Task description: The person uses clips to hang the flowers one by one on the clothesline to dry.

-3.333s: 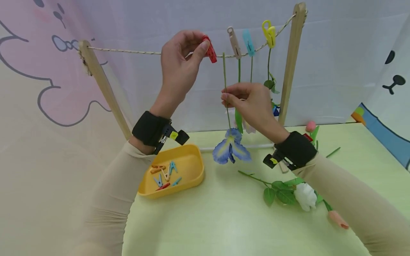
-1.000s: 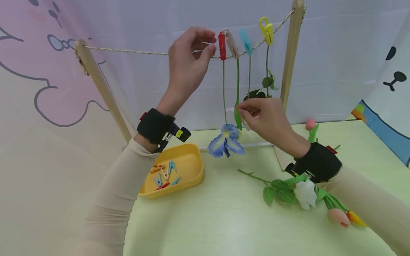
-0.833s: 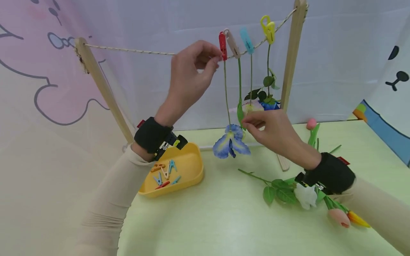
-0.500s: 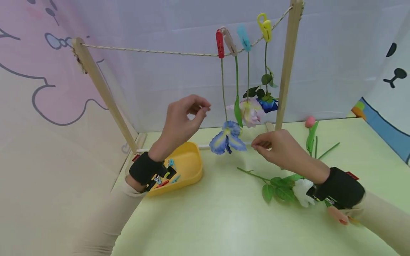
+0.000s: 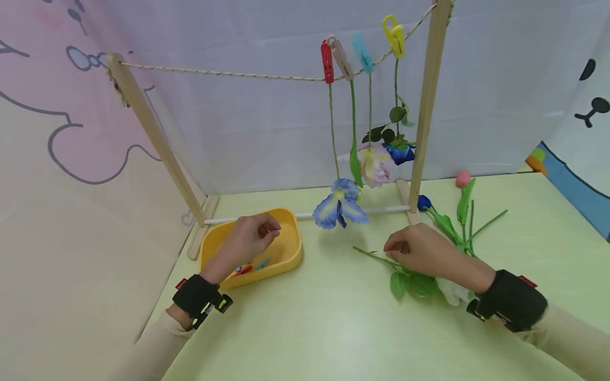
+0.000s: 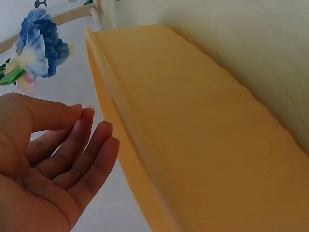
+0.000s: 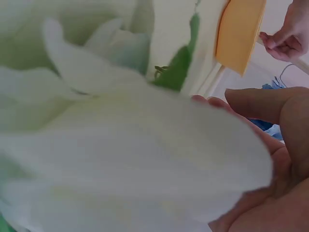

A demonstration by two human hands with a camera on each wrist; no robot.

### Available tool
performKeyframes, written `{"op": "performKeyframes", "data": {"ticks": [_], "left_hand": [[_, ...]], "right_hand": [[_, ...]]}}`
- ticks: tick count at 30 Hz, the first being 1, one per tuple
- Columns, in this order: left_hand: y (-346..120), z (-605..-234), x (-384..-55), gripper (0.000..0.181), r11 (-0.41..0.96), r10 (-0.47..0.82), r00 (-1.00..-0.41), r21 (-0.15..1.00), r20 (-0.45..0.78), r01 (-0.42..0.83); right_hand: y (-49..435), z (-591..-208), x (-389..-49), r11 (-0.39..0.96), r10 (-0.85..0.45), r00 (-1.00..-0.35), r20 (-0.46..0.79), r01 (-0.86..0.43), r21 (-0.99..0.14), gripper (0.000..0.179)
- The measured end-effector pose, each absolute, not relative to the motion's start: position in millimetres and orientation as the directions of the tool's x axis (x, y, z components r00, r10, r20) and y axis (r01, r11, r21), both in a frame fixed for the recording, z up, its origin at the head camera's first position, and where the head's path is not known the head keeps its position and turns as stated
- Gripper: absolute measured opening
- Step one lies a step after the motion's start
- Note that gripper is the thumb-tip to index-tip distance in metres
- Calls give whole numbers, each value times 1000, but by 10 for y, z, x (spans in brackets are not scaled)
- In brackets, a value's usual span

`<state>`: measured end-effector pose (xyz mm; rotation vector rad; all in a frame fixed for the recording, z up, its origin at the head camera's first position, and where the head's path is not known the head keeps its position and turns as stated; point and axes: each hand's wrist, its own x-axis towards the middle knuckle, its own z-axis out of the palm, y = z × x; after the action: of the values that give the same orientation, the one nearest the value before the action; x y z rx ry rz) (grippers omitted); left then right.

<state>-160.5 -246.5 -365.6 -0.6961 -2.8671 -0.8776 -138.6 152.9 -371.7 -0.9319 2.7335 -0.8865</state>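
Note:
My left hand [image 5: 243, 243] is over the yellow tray [image 5: 297, 253], its fingers loosely bent. Nothing sits between its thumb and fingertips in the left wrist view. A few clothespins [image 5: 244, 270] show in the tray; the hand and wrist hide others. My right hand [image 5: 421, 253], also loosely bent and holding nothing visible, hovers above the stem and leaves of a white rose [image 5: 452, 292]. That rose's petals [image 7: 145, 159] fill much of the right wrist view. A blue iris [image 5: 340, 205] hangs head-down from the rope [image 5: 229, 75], clipped by a red clothespin [image 5: 327, 62].
Beige, light-blue and yellow [image 5: 394, 37] clothespins hold more hanging flowers, among them a pink one [image 5: 375, 165] and a blue one [image 5: 399, 152]. Wooden posts [image 5: 427, 106] carry the rope. Further artificial flowers, including a pink bud [image 5: 463, 179], lie on the table at right.
The red clothespin was fixed on the rope over the iris stem and let go. My left hand dropped from the rope to the tray; my right released the stem and lowered towards the white rose.

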Motion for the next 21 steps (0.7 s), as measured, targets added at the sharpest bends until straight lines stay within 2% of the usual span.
{"op": "performKeyframes", "data": {"ticks": [6,14,21], "left_hand": [[-2558,-3797,-1567,11,773,426,-897,469,114,427],[-2640,-3850,-1550,29,845,365,-930,436,-48,310],[-2660,-3906,-1562,31,869,415,-900,351,-135,348]], "right_hand": [[1572,-3788,-1345,628,-616,-787,34,-516,-583,8],[1579,-3872,-1308,631,-612,-791,1,-489,-602,9],[1611,-3897,-1302,639,-619,-785,-27,-483,-599,14]]}}
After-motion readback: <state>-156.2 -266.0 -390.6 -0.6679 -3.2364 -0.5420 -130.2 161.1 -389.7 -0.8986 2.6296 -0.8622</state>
